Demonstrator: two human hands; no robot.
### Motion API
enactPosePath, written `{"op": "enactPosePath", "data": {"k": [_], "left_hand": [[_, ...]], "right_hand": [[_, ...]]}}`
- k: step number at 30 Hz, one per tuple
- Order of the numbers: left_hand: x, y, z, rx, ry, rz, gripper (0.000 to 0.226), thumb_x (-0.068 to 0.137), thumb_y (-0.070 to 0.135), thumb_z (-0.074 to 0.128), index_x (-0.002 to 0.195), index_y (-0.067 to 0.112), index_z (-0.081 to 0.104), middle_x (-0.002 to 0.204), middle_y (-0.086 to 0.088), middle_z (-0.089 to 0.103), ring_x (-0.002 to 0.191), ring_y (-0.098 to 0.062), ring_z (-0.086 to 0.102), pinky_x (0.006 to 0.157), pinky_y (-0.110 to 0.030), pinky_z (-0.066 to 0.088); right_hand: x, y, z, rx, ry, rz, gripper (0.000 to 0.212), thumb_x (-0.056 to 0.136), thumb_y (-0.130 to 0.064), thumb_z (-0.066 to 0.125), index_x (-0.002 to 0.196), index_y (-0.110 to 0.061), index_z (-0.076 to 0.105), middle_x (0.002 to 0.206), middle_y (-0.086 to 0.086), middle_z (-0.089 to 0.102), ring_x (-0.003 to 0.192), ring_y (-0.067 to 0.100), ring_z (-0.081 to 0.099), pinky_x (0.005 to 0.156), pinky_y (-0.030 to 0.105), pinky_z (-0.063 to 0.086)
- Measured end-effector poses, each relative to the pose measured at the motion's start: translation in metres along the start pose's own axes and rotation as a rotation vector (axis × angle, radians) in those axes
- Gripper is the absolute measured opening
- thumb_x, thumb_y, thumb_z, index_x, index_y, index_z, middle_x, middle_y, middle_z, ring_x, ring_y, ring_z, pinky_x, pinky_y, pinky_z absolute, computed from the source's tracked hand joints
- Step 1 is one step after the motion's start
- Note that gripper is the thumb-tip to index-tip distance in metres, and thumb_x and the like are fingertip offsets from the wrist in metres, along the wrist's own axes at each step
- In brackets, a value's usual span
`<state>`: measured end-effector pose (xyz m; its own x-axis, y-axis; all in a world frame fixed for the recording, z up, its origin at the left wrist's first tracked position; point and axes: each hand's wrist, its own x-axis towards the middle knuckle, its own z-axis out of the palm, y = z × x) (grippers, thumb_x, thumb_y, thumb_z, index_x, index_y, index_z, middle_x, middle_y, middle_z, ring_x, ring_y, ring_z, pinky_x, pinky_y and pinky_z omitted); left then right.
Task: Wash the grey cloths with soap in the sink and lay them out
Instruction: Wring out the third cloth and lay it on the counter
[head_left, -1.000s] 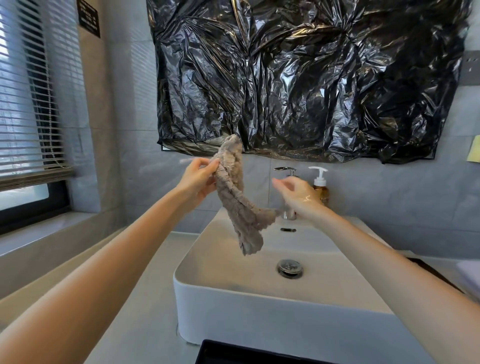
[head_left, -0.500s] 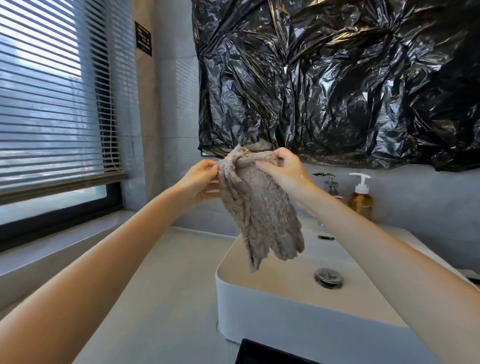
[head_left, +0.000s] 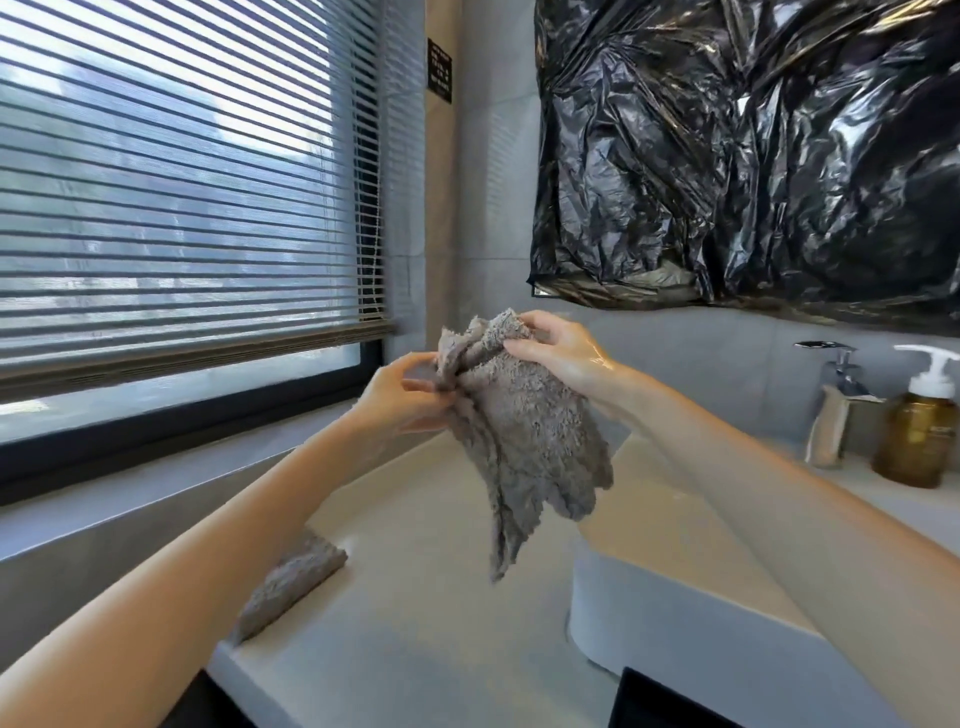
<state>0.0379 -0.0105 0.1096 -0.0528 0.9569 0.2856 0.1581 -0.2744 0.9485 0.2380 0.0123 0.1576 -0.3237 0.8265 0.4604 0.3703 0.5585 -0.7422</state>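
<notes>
Cloth (head_left: 524, 441) held up in both hands, by the left edge of the sink (head_left: 649, 613)
Its bunched top is pinched by the left hand (head_left: 402, 400) and gripped by the curled fingers of the wet right hand (head_left: 558, 353); the rest is hung freely above the counter (head_left: 415, 649), just left of the sink. A second cloth (head_left: 293, 579) is laid on the counter, further left of the sink. A soap bottle (head_left: 917, 441) is set behind the sink, beside the tap (head_left: 836, 405)
</notes>
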Motion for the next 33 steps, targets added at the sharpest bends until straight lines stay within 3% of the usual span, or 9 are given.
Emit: {"op": "enactPosePath", "data": {"k": [5, 10, 14, 17, 19, 22, 25, 29, 33], "left_hand": [[-0.006, -0.041, -0.048, 0.095, 0.276, -0.042, 0.009, 0.087, 0.001, 0.062, 0.088, 0.008, 0.067, 0.095, -0.016, 0.068, 0.075, -0.022, 0.07, 0.07, -0.03, 0.061], [-0.014, -0.059, -0.087, -0.235, 0.242, -0.411, 0.019, 0.097, 0.014, 0.04, 0.08, 0.012, 0.049, 0.08, -0.006, 0.052, 0.072, -0.022, 0.053, 0.068, -0.04, 0.05], [-0.016, -0.063, -0.094, -0.322, 0.16, -0.416, 0.024, 0.103, 0.008, 0.031, 0.088, 0.006, 0.049, 0.078, -0.009, 0.051, 0.065, -0.018, 0.051, 0.059, -0.03, 0.05], [-0.016, -0.064, -0.102, -0.328, 0.177, -0.389, 0.013, 0.101, 0.008, 0.043, 0.107, 0.002, 0.052, 0.085, -0.011, 0.056, 0.058, -0.014, 0.061, 0.047, -0.021, 0.053], [-0.014, -0.066, -0.114, -0.337, 0.119, -0.34, 0.036, 0.095, 0.008, 0.055, 0.129, 0.007, 0.044, 0.1, -0.012, 0.056, 0.072, -0.015, 0.065, 0.054, -0.023, 0.057], [-0.02, -0.071, -0.129, 0.036, -0.169, -0.263, 0.069, 0.082, 0.004, 0.07, 0.137, 0.033, 0.038, 0.127, 0.001, 0.046, 0.105, -0.02, 0.06, 0.074, -0.025, 0.057], [-0.021, -0.081, -0.137, 0.519, -0.352, -0.13, 0.067, 0.082, 0.0, 0.07, 0.135, 0.034, 0.044, 0.131, 0.011, 0.042, 0.113, -0.013, 0.053, 0.086, -0.021, 0.051], [-0.02, -0.093, -0.136, 0.797, -0.232, -0.059, 0.04, 0.094, 0.01, 0.057, 0.125, 0.032, 0.047, 0.117, -0.003, 0.058, 0.101, -0.017, 0.061, 0.078, -0.027, 0.053], [-0.022, -0.094, -0.132, 0.628, -0.002, -0.053, 0.03, 0.094, 0.013, 0.057, 0.123, 0.021, 0.054, 0.105, -0.007, 0.065, 0.088, -0.022, 0.064, 0.072, -0.035, 0.055]], "right_hand": [[0.006, 0.009, 0.031, 0.042, -0.059, 0.058, 0.03, 0.097, -0.016, 0.056, 0.126, -0.01, 0.054, 0.117, 0.001, 0.06, 0.089, 0.002, 0.059, 0.07, 0.005, 0.046], [0.017, 0.03, 0.045, -0.039, 0.057, 0.194, 0.04, 0.094, -0.024, 0.061, 0.13, -0.007, 0.054, 0.125, 0.004, 0.054, 0.111, 0.018, 0.053, 0.082, 0.021, 0.039], [0.017, 0.043, 0.064, 0.241, 0.065, 0.382, 0.009, 0.087, -0.015, 0.069, 0.081, -0.009, 0.065, 0.082, 0.007, 0.065, 0.073, 0.019, 0.061, 0.062, 0.023, 0.049], [0.02, 0.054, 0.074, 0.403, 0.08, 0.484, 0.01, 0.083, -0.008, 0.072, 0.082, -0.007, 0.063, 0.085, 0.012, 0.065, 0.071, 0.021, 0.062, 0.066, 0.029, 0.05], [0.021, 0.057, 0.076, 0.404, 0.108, 0.507, 0.017, 0.08, -0.007, 0.075, 0.091, -0.005, 0.063, 0.086, 0.012, 0.063, 0.07, 0.019, 0.061, 0.061, 0.028, 0.051], [0.017, 0.058, 0.076, 0.469, 0.001, 0.532, 0.053, 0.078, -0.005, 0.077, 0.117, -0.011, 0.04, 0.104, 0.013, 0.054, 0.082, 0.017, 0.059, 0.064, 0.033, 0.049], [0.01, 0.059, 0.068, 0.422, -0.284, 0.442, 0.081, 0.078, 0.009, 0.071, 0.139, -0.018, 0.026, 0.124, 0.017, 0.049, 0.101, 0.016, 0.058, 0.084, 0.031, 0.048], [-0.001, 0.061, 0.07, -0.116, -0.457, 0.19, 0.055, 0.085, 0.001, 0.068, 0.13, -0.02, 0.045, 0.122, 0.004, 0.046, 0.108, 0.016, 0.04, 0.083, 0.022, 0.042], [-0.004, 0.068, 0.08, -0.144, -0.278, 0.166, 0.022, 0.097, -0.016, 0.055, 0.113, -0.009, 0.041, 0.087, 0.009, 0.053, 0.078, 0.02, 0.049, 0.058, 0.022, 0.039]]}}
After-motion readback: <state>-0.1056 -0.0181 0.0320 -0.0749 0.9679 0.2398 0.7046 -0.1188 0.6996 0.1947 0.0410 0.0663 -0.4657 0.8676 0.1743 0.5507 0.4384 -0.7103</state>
